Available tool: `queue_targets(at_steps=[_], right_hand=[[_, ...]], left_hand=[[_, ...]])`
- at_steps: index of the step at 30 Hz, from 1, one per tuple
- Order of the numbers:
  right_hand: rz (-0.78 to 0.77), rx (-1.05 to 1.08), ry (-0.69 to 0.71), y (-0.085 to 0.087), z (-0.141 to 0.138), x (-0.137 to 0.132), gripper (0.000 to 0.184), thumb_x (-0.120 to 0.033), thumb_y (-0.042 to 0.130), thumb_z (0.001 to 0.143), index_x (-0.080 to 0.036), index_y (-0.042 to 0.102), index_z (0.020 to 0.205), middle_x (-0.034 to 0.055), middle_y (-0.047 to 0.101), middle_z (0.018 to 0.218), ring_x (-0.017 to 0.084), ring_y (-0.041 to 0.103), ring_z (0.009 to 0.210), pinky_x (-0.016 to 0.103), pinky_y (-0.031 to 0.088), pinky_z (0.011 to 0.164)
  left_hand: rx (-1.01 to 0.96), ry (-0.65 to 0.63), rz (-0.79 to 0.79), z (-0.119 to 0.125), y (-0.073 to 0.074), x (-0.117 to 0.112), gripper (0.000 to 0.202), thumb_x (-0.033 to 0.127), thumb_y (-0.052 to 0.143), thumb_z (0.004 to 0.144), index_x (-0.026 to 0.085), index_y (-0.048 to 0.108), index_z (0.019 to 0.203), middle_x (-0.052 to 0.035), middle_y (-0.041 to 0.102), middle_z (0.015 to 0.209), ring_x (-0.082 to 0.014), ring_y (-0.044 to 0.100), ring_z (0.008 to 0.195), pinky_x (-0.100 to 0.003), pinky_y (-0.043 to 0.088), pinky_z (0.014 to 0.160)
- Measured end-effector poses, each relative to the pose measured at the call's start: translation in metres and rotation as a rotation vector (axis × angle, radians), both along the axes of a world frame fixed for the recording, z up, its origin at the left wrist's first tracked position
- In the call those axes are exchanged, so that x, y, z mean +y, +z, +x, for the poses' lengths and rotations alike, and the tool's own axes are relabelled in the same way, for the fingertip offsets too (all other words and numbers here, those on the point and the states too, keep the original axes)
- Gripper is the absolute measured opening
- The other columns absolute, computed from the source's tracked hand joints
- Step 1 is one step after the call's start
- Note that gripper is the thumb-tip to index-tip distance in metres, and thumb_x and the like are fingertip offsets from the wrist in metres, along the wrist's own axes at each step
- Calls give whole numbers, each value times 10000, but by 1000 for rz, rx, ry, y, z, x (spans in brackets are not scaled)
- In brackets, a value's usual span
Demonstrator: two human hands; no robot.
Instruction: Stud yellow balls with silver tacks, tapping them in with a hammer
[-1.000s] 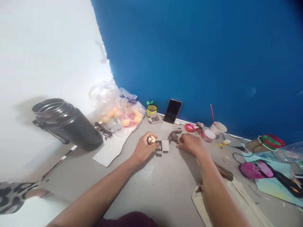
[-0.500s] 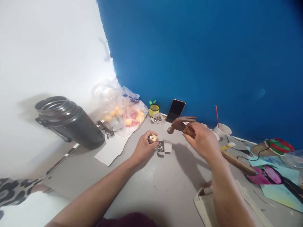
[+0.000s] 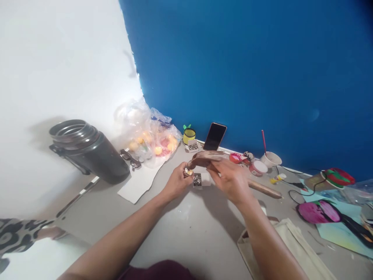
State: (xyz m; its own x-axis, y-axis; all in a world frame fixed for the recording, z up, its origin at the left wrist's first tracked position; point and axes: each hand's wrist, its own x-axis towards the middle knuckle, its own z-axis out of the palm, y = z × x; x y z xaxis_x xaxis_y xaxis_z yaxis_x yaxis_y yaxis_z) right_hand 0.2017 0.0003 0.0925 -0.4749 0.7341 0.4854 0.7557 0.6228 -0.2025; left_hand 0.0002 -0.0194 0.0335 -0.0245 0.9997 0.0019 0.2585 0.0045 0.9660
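My left hand (image 3: 176, 182) is closed around a small yellow ball (image 3: 188, 172) partly covered with shiny metal pieces, probably tack heads. Gripped in my right hand (image 3: 229, 178) is a claw hammer (image 3: 264, 189), its wooden handle sticking out behind toward the right. The hammer's head is right above the ball, and I cannot tell whether they touch. Just right of my left fingers lies a small open white box (image 3: 197, 186) filled with shiny metal pieces. Part of its flap is under the hammer and my right hand.
A dark flask (image 3: 96, 155), eyeglasses (image 3: 131, 158) and a plastic bag of yellow balls (image 3: 157, 136) are at left. Behind stand a second tack box (image 3: 192, 147) and a phone (image 3: 215, 136). Rightward are a white cup (image 3: 271, 159), a pink-black object (image 3: 317, 212) and a cloth bag (image 3: 288, 241).
My right hand has swung the hammer left and down, bringing its head to the ball. My left hand stays almost still with the ball. Small jars behind the right hand now show.
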Motion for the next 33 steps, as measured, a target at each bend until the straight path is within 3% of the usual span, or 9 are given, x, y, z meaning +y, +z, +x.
queue_targets(at_steps=[5, 8, 12, 15, 20, 24, 27, 30, 33], right_hand=[[-95, 35, -63, -4, 1, 5, 213, -299, 573, 951, -222, 731, 1070, 102, 738, 996, 240, 655, 910, 301, 441, 746], [-160, 60, -194, -5, 14, 20, 320, -317, 628, 892, -213, 699, 1186, 126, 716, 1115, 280, 642, 998, 350, 465, 820], [-393, -24, -399, -18, 32, 48, 414, -302, 633, 853, -189, 657, 1250, 116, 737, 1079, 273, 664, 944, 336, 449, 772], [-541, -134, -429, -33, 38, 61, 335, -284, 622, 836, -189, 694, 1149, 92, 745, 973, 260, 675, 880, 312, 425, 714], [-620, -279, -439, -45, 37, 62, 224, -307, 628, 826, -212, 739, 995, 108, 746, 982, 277, 683, 918, 314, 425, 720], [-574, -404, -430, -42, 32, 57, 188, -306, 656, 841, -179, 741, 951, 150, 715, 1093, 301, 658, 1033, 323, 440, 729], [-454, -393, -401, -37, 20, 47, 189, -296, 650, 882, -178, 736, 1002, 158, 693, 1151, 301, 623, 1092, 329, 449, 748], [-343, -304, -211, -34, -2, 29, 156, -267, 591, 941, -228, 730, 999, 102, 718, 1095, 251, 611, 1075, 306, 440, 765], [-346, -386, -22, -40, -23, 13, 142, -225, 596, 929, -232, 732, 889, 78, 740, 939, 254, 606, 1021, 304, 416, 705]], left_hand=[[5, 23, -12, -2, 1, -1, 253, 180, 565, 703, 179, 577, 955, 37, 561, 740, -121, 494, 650, -237, 379, 600], [17, 35, -9, -4, 1, -1, 334, 176, 567, 700, 192, 585, 1033, 41, 551, 754, -119, 493, 642, -240, 397, 604], [7, 31, -19, -5, 1, 0, 419, 193, 579, 713, 189, 596, 1131, 8, 596, 836, -124, 527, 662, -259, 447, 637], [-9, 80, -34, -3, 3, 0, 482, 210, 614, 706, 195, 597, 1187, -7, 627, 904, -129, 555, 696, -259, 460, 649], [-12, 133, -81, -1, 11, -1, 351, 247, 666, 688, 181, 650, 1032, 30, 581, 757, -113, 494, 620, -246, 440, 600], [-17, 148, -66, -2, 11, 0, 354, 228, 665, 684, 179, 663, 1035, 45, 544, 718, -98, 459, 589, -234, 425, 578], [-26, 167, -38, -3, 8, 2, 351, 222, 668, 684, 183, 658, 1033, 48, 530, 711, -100, 461, 591, -230, 419, 572], [-6, 172, -6, -5, 5, 3, 352, 211, 663, 687, 182, 658, 1037, 42, 548, 715, -114, 490, 610, -241, 437, 599], [68, 174, 56, -5, 2, 2, 351, 187, 652, 695, 184, 664, 1046, 17, 602, 787, -141, 551, 692, -270, 478, 691]])
